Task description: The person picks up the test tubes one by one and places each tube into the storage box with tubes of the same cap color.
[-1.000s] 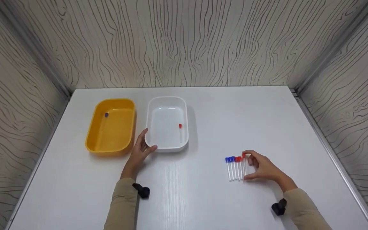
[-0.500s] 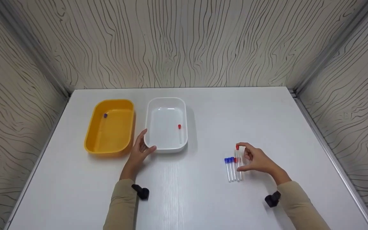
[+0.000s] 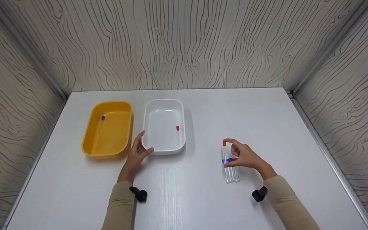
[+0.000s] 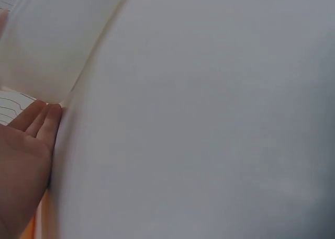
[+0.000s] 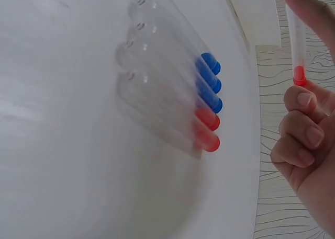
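Observation:
Between the thumb and index finger of my right hand (image 3: pixel 247 156) is a clear test tube (image 3: pixel 224 153) with a red cap, pinched end to end and raised over the other tubes. In the right wrist view, this hand's other fingers (image 5: pixel 301 137) are curled in beside the red cap. Below lies a row of clear test tubes (image 5: pixel 157 77), three blue-capped and two red-capped, side by side on the table. My left hand (image 3: pixel 135 157) holds the near left corner of a white tray (image 3: pixel 164 152), thumb at its front rim, fingers along its side. One red-capped tube (image 3: pixel 178 128) lies inside.
Left of the white tray stands a yellow tray (image 3: pixel 88 134) holding a blue-capped tube (image 3: pixel 103 118). All of it sits on a white table (image 3: pixel 184 198), with wood-patterned panels (image 3: pixel 171 44) at the back and both sides.
The right hand has lifted the red-capped test tube from the right end of the row and carried it left over the blue caps. The left hand stays at the white tray.

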